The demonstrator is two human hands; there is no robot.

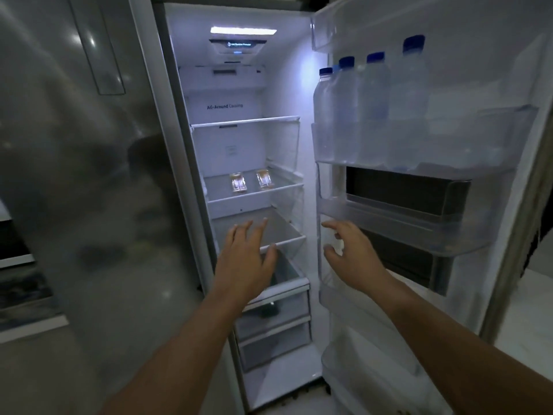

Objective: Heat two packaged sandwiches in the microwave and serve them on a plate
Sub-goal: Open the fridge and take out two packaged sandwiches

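While the fridge door [419, 205] is standing wide open, the head camera is looking into the lit fridge compartment. Two packaged sandwiches are lying side by side on the middle shelf [254, 194], the left sandwich [238, 183] and the right sandwich [264, 178], a little apart from each other. Both hands are reaching forward below that shelf. The left hand [248, 253] is spread wide with open fingers and is holding nothing; it is not touching a sandwich yet. The right hand [351, 250] is also open and empty, hovering just beside the inner edge of the door. Water bottles [371, 109] are standing in the upper door bin. Judging from this, the task is only beginning: the sandwiches are not taken out, and heating and serving on a plate are all left. No microwave or plate is showing.
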